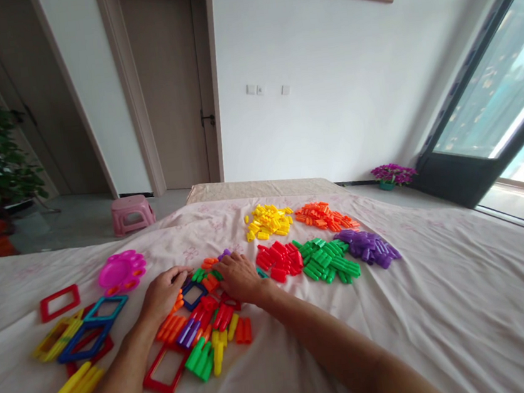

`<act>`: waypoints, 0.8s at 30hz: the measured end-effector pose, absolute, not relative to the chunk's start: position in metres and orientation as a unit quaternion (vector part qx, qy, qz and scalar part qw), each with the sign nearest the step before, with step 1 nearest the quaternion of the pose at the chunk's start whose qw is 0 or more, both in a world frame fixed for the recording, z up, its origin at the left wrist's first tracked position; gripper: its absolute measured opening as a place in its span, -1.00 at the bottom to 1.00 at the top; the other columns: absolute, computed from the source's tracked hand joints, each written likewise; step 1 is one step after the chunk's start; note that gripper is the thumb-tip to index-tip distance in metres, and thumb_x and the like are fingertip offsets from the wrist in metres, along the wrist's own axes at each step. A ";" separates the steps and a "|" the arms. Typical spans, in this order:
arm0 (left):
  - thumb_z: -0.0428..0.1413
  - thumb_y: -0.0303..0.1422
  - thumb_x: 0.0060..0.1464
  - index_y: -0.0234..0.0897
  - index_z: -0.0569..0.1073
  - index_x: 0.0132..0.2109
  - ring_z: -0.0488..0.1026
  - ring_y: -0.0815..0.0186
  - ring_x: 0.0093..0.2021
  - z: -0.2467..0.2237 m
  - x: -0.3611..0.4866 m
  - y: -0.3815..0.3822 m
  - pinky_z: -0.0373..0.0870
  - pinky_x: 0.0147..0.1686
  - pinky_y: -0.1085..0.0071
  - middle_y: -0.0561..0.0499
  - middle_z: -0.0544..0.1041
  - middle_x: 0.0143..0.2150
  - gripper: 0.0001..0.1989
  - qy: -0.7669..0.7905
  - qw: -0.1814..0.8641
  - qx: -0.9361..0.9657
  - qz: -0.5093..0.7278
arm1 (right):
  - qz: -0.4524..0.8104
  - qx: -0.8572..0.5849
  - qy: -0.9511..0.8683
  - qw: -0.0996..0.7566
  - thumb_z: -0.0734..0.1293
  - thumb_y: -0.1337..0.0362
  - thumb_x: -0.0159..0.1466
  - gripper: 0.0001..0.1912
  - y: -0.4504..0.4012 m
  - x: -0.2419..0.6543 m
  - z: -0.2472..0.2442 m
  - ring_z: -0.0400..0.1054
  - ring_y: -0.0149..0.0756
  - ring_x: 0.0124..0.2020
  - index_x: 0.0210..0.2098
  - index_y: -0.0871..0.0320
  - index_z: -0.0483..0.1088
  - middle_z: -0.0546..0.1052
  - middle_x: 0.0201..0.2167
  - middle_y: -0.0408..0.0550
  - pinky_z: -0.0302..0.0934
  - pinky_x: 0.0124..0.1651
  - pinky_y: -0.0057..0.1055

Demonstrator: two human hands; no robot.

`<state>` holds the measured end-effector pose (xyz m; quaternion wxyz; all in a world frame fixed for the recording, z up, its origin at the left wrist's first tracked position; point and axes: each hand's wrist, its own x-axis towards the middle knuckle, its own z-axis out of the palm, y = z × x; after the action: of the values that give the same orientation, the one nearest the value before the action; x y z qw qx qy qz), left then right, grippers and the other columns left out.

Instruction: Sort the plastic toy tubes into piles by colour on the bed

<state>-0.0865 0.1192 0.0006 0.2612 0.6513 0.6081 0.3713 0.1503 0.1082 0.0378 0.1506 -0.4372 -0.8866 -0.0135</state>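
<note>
A mixed pile of coloured plastic building pieces lies between my hands, with red joined pieces (222,315), orange pieces (170,328), green pieces (200,360) and purple pieces (188,333). At the pile's left edge is my left hand (166,290), its thumb and fingers drawn together; whatever they pinch is too small to make out. My right hand (240,278) reaches over the far right side of the pile, fingers bent down and slightly apart over orange and green pieces. Its fingertips are partly hidden. A dark blue square frame (185,300) lies between the hands.
Beyond my right hand are sorted heaps: yellow (269,221), orange (325,216), red (279,260), green (328,261) and purple (368,247). Left are a magenta paw-shaped tray (118,271), several square frames (60,301) and yellow pieces (78,386). A wrinkled cloth (400,332) covers the surface.
</note>
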 end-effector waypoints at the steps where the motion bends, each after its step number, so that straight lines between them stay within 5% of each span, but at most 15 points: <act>1: 0.01 -0.09 0.11 -0.17 0.58 -0.11 0.53 0.19 -0.04 0.001 -0.086 0.119 0.39 -0.06 0.45 0.05 0.65 -0.10 -0.63 0.606 0.262 0.652 0.373 | -0.015 -0.441 -0.884 0.155 0.33 0.23 0.24 -0.66 0.108 0.151 0.037 0.26 -0.08 -0.02 0.01 0.10 0.39 0.46 -0.06 0.04 0.19 0.02 -0.19; 14: 0.04 -0.05 0.06 -0.18 0.59 -0.11 0.55 0.14 -0.08 0.003 -0.087 0.119 0.43 -0.12 0.41 0.03 0.66 -0.13 -0.59 0.614 0.270 0.641 0.372 | 0.091 -0.452 -0.810 0.364 0.29 0.43 0.24 -0.49 0.091 0.219 0.045 0.39 -0.33 -0.18 0.17 0.06 0.29 0.40 -0.04 -0.01 0.31 -0.12 -0.41; 24: 0.01 -0.06 0.11 -0.19 0.56 -0.08 0.52 0.18 -0.01 -0.004 -0.092 0.122 0.38 -0.03 0.43 0.01 0.64 -0.05 -0.59 0.610 0.269 0.654 0.357 | 0.030 -0.532 -0.743 0.405 0.29 0.45 0.19 -0.49 0.075 0.324 0.057 0.42 -0.37 -0.28 0.13 0.06 0.37 0.44 -0.10 -0.04 0.33 -0.16 -0.39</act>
<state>-0.0917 0.1223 -0.0036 0.2694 0.6545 0.6099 0.3565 0.3236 0.0753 0.0571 0.4046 -0.5317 -0.7435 0.0299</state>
